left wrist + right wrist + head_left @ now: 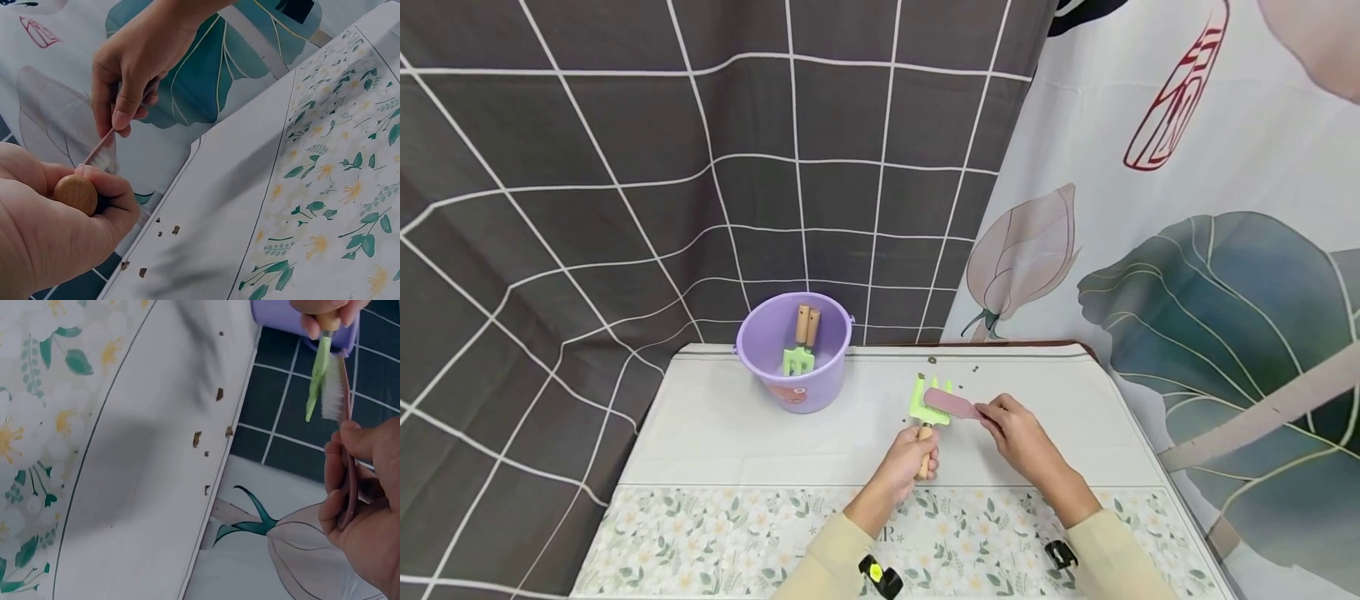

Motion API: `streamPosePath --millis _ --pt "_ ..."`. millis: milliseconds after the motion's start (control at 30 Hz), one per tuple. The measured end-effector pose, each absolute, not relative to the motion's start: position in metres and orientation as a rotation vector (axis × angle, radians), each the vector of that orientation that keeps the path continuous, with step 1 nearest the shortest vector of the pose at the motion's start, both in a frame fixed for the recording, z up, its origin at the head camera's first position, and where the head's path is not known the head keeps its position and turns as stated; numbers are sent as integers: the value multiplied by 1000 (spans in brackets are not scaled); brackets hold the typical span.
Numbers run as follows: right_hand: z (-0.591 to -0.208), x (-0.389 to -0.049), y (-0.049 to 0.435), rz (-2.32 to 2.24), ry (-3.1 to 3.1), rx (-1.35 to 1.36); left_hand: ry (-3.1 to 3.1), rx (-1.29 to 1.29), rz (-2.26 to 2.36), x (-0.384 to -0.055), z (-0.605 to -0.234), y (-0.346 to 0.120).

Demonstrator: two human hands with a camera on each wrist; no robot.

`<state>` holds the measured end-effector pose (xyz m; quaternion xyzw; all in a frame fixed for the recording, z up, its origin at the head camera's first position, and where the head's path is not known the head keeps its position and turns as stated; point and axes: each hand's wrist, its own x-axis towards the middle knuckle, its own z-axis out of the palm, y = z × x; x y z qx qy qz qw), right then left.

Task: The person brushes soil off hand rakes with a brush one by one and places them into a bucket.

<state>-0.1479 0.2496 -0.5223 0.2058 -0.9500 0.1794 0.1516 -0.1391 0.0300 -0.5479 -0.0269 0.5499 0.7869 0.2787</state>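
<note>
My left hand [908,461] grips the wooden handle [76,195] of a small green garden rake [917,403], held over the table with its tines pointing away. In my right hand [1017,433] is a pink brush [952,403], pinched by its handle. The right wrist view shows the brush's white bristles [332,390] against or very near the rake's green head [319,378]; whether they touch is hard to tell. Several brown crumbs [197,439] lie on the white part of the table beneath the tools.
A purple bucket [808,393] stands at the table's back left. Inside lean two wooden-handled tools, one with a green fork head [798,361]. A flowered cloth strip [715,542] covers the table's [700,433] near side. Grey checked and leaf-patterned curtains hang behind.
</note>
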Motion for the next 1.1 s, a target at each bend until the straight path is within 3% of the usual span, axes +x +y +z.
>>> streamPosePath --millis 733,1100 --pt "-535 -162 243 381 -2559 599 1462 -97 2132 -136 -545 30" --pt "-520 -158 244 522 -2620 539 1446 -90 2136 -136 -544 29"
